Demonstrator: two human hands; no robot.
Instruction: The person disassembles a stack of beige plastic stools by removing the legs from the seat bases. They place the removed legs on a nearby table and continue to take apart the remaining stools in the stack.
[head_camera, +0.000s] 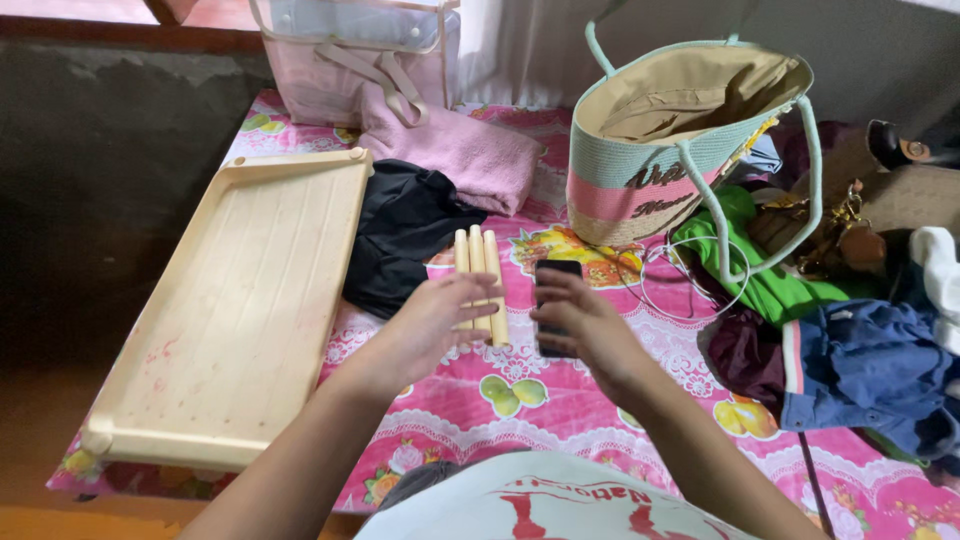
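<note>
My right hand grips a black phone above the pink flowered mattress cover. My left hand hovers with fingers spread just over three cream plastic rods lying side by side on the cover; I cannot tell whether it touches them. A cream plastic tray lies upside down to the left of the hands.
A black garment and a folded pink towel lie behind the rods. A woven tote bag stands at the back right, with white cable, green cloth, blue jeans and a brown bag beside it. A clear pink bag stands at the back.
</note>
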